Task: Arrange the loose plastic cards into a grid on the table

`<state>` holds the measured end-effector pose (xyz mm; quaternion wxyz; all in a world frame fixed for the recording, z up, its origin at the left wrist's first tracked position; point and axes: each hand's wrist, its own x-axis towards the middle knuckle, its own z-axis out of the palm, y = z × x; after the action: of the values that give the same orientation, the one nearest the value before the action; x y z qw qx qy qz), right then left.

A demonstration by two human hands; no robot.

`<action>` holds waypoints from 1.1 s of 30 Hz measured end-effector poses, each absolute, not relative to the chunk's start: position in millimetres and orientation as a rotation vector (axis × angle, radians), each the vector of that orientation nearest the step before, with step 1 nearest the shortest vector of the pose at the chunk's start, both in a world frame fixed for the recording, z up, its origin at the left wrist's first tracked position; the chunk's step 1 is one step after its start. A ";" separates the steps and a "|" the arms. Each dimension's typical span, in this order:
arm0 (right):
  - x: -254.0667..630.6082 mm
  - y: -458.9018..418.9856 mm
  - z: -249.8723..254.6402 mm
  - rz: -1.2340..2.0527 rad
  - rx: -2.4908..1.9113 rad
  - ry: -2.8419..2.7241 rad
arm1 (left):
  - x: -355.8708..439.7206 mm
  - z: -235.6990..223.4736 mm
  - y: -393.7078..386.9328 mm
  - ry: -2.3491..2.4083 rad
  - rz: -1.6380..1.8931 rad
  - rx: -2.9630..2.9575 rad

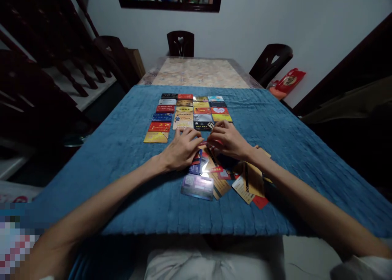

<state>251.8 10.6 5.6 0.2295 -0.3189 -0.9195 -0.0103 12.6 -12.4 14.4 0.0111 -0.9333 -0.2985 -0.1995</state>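
Note:
My left hand [183, 148] and my right hand [227, 140] meet over the near side of the blue cloth, fingers curled. Between their fingertips shows the thin reddish edge of a plastic card [204, 143]; its face is mostly hidden. Just beyond the fingers, plastic cards lie in several neat columns, among them a black VIP card [203, 126], a yellow card [222, 117] and a gold card [156, 137] at the near left. Under and in front of my hands is a loose pile of overlapping cards, with a silvery purple card [197, 186] and a tan card [254, 180] with a dark stripe.
The blue cloth [122, 182] covers the near part of the table, and a patterned tabletop [199, 72] shows beyond it. Dark wooden chairs, one a far chair [181, 43], stand around it. A red bag [289, 81] is at the right. A stair railing [65, 47] rises at the left.

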 end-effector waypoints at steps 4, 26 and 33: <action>250.6 -9.0 -1.5 0.014 -0.835 -2.580 | 5.5 9.4 -18.0 -0.876 -0.569 -2.947; 222.4 -31.1 -13.9 0.120 -0.765 -2.648 | -30.6 34.8 -34.8 -1.021 -0.118 -2.990; 211.7 -31.1 -5.3 0.118 -0.790 -2.689 | -35.1 36.2 -37.9 -1.047 -0.108 -3.053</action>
<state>211.7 -31.1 -5.3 0.1674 -0.2775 -0.9451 0.0415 -35.1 -37.9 36.2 -0.0436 -0.9445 -0.3238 -0.0333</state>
